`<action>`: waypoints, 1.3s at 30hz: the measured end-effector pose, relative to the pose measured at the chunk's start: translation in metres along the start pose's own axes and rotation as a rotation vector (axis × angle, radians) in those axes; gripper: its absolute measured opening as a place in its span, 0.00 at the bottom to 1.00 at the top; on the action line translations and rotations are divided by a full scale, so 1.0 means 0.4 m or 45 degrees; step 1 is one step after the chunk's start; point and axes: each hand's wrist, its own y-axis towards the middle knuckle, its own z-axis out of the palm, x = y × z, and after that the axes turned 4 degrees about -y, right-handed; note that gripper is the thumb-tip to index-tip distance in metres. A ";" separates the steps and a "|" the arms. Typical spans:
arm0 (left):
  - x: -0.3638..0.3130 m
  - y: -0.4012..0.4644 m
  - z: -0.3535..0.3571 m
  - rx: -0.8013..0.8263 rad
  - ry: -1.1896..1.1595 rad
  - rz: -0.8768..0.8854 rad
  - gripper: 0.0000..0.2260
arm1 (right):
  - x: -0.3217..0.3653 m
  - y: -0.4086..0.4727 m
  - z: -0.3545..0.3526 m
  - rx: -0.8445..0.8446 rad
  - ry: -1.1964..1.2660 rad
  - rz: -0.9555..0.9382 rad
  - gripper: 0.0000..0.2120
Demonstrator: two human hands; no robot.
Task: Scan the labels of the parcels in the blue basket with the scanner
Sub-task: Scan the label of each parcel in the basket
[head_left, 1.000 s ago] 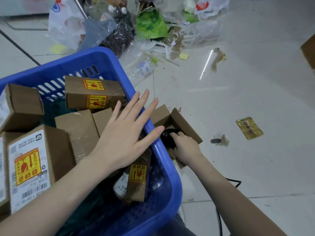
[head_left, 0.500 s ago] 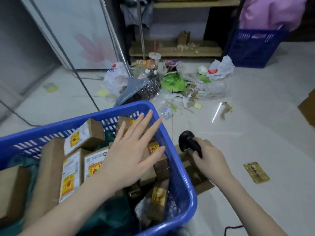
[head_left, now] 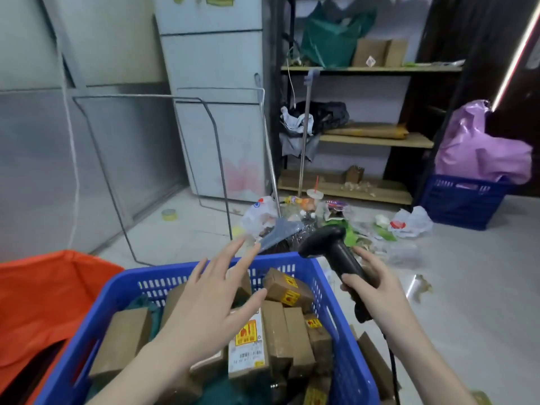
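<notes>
The blue basket (head_left: 339, 311) stands low in the middle of the head view, filled with several brown cardboard parcels. One parcel (head_left: 247, 343) shows a white barcode label with a yellow and red sticker; another parcel (head_left: 287, 287) lies tilted at the back right. My left hand (head_left: 210, 305) hovers over the parcels, fingers spread, holding nothing. My right hand (head_left: 377, 287) grips the handle of the black scanner (head_left: 330, 247) just right of the basket, its head raised above the rim and pointing left. A black cable hangs from the handle.
An orange bag (head_left: 43, 296) lies left of the basket. Litter and plastic bags (head_left: 292, 220) are piled on the floor ahead, before wooden shelves (head_left: 365, 138) and a fridge (head_left: 213, 112). A second blue basket (head_left: 461, 200) with a pink bag stands at the right. Flattened cardboard (head_left: 377, 366) lies beside the basket.
My right hand has lifted the scanner from the floor box to above the basket's rim. The camera has tilted up, showing the room. My left hand stays spread over the parcels.
</notes>
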 end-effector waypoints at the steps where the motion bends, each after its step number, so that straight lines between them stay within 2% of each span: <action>1: 0.005 -0.015 -0.015 -0.008 -0.008 -0.011 0.28 | 0.016 -0.013 0.015 0.045 0.026 0.029 0.25; 6: 0.035 -0.066 -0.060 -0.030 -0.025 -0.089 0.26 | 0.071 -0.069 0.098 0.227 0.218 0.130 0.22; 13: 0.095 -0.091 -0.050 -0.110 -0.024 -0.119 0.33 | 0.074 -0.111 0.204 0.487 0.691 0.192 0.22; 17: 0.129 -0.084 -0.020 -0.088 -0.084 -0.156 0.34 | 0.045 -0.098 0.245 0.569 0.729 0.269 0.23; 22: 0.141 -0.059 0.017 -0.045 -0.234 -0.203 0.37 | 0.039 -0.079 0.279 0.537 0.778 0.361 0.20; 25: 0.161 -0.041 0.069 0.017 -0.275 -0.284 0.37 | 0.005 -0.049 0.296 0.454 0.592 0.404 0.11; 29: 0.205 -0.013 0.150 0.124 -0.298 -0.381 0.36 | -0.066 0.001 0.322 0.385 0.332 0.457 0.07; 32: 0.241 0.003 0.208 0.240 -0.313 -0.435 0.36 | -0.118 0.035 0.349 0.379 0.290 0.491 0.05; 37: 0.286 -0.012 0.295 0.475 -0.500 -0.609 0.35 | -0.194 0.072 0.382 0.336 0.487 0.690 0.15; 39: 0.293 -0.026 0.315 0.548 -0.631 -0.657 0.31 | -0.219 0.074 0.386 0.326 0.513 0.755 0.18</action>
